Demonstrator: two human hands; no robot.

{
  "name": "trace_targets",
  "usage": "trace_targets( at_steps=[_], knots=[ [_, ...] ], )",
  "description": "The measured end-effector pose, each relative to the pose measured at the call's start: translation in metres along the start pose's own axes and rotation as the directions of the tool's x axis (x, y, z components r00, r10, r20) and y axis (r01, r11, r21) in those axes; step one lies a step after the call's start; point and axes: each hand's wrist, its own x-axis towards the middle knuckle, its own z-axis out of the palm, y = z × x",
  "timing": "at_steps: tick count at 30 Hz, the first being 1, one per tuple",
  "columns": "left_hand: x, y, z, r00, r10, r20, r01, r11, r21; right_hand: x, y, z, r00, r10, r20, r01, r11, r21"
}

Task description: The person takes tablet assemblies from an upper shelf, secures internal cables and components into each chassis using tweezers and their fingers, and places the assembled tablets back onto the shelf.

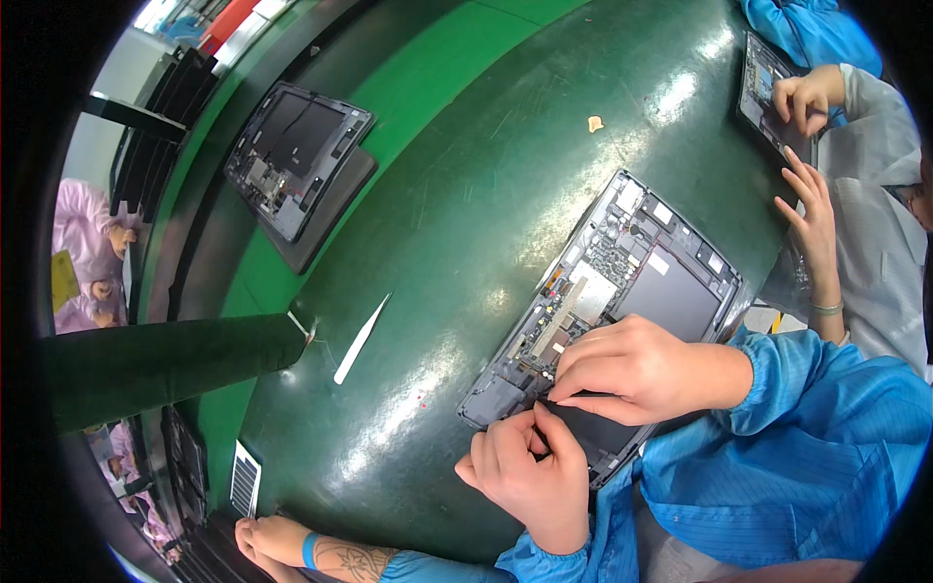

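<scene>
Two hands meet over the near corner of an opened tablet chassis [622, 291] lying on the green surface [466, 194]; its back is off, and boards, a pale ribbon strip and a dark battery panel show inside. The left hand [525, 476] is curled, its grip pinched closed on the edge of a thin dark strip [573, 400] at the chassis's lower rim; the right hand [632, 369] lies flat over the same spot, fingertips pressing down on that strip, grip closed against it rather than around it. By the look of it, the step in hand is seating or peeling this strip along the battery edge; whichever it is, the next move calls for a steady pull or press in line with the rim, keeping clear of the ribbon strip just beside it.

A white plastic pry tool [361, 340] rests on the surface well apart to the left; a second open tablet [296, 160] sits farther off on a dark tray; another person's hands [812, 155] work at a third device at the far right.
</scene>
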Motion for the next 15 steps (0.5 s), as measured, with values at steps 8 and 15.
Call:
trace_targets(
  at_steps=[8,15],
  knots=[
    [0.0,0.006,0.002,1.0,-0.015,-0.014,0.015,1.0,-0.004,-0.007,0.002,0.0,0.999,-0.05,-0.014,0.049,0.995,-0.087],
    [-0.005,0.011,0.006,0.997,-0.049,-0.055,0.044,0.996,-0.081,-0.008,0.001,-0.009,0.998,-0.045,0.046,0.051,0.99,-0.128]
  ],
)
